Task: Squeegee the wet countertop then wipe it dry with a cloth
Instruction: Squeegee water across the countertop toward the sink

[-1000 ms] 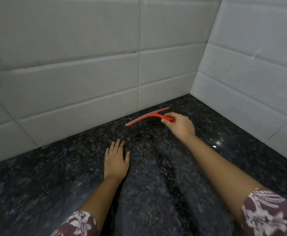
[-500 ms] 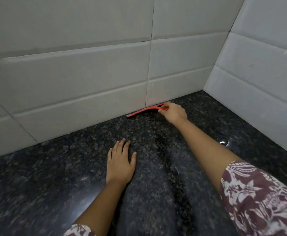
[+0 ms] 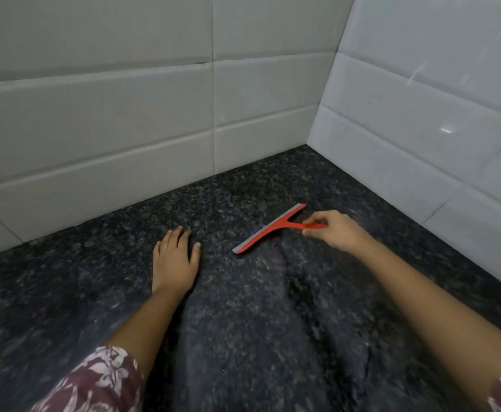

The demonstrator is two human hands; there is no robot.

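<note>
Squeegee: red squeegee with a grey blade, slanted at frame centre on the dark speckled bench, apart from the tiled walls.
Right hand: right hand, grip pinching the squeegee's handle.
Left hand: left hand, grip spread flat on the bench, left of the blade.

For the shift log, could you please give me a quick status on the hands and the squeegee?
Right hand grips red squeegee by its handle. Left hand flat on dark countertop. No cloth in view.
</note>
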